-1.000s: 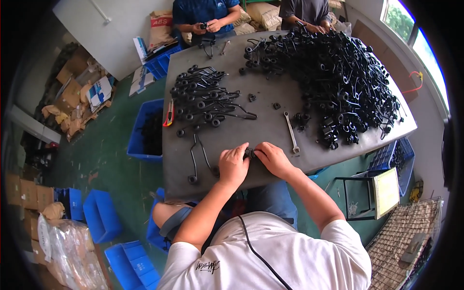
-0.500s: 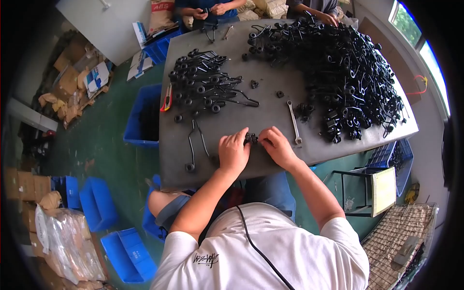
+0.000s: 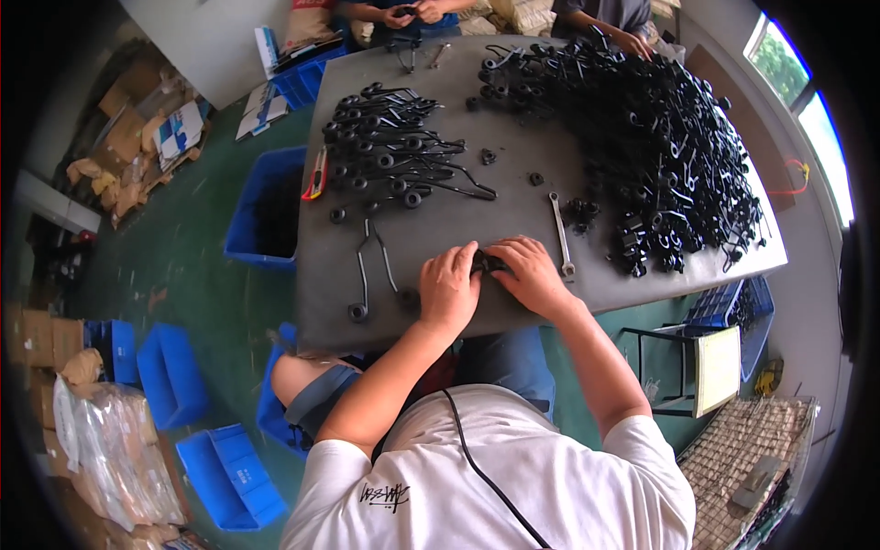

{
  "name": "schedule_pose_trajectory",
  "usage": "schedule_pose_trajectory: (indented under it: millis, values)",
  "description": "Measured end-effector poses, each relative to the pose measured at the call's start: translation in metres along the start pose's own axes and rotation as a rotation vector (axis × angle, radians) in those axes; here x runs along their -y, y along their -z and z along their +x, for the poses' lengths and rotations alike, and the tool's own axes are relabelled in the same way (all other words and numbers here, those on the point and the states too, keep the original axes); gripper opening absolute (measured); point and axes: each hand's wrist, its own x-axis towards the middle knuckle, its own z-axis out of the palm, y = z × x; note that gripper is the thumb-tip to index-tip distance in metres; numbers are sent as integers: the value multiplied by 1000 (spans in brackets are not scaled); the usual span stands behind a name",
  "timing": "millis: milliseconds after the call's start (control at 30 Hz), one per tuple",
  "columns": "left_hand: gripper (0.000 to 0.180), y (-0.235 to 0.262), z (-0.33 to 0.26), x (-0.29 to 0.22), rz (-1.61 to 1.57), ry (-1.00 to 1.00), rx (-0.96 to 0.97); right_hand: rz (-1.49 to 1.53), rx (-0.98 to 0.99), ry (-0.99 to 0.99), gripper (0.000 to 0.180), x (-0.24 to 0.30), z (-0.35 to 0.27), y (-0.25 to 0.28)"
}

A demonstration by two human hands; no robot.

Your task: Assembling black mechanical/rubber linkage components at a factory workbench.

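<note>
Right now my left hand [image 3: 449,286] and right hand [image 3: 530,273] sit side by side at the near edge of the grey table [image 3: 513,197], fingers curled and pinching a small black part [image 3: 486,264] between them — a wrench [image 3: 561,234] lies just beside my right hand.

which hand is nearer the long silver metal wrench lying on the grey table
Right. The right hand sits just beside the silver wrench, nearly touching it; the left hand lies farther off, on the right hand's other side.
</note>
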Motion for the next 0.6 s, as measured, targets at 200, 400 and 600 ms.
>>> schedule_pose_trajectory:
  millis: [200,400,600]
  values:
    - [61,27,-13,-4,-107,-27,-26,-100,-276,-42,45,6,-5,12]
    - [59,75,-26,42,155,126,-288,-259,-56,-39,51,38,10,-1]
    - [57,82,-50,89,135,373,-89,-190,-48,-138,54,26,14,-7]
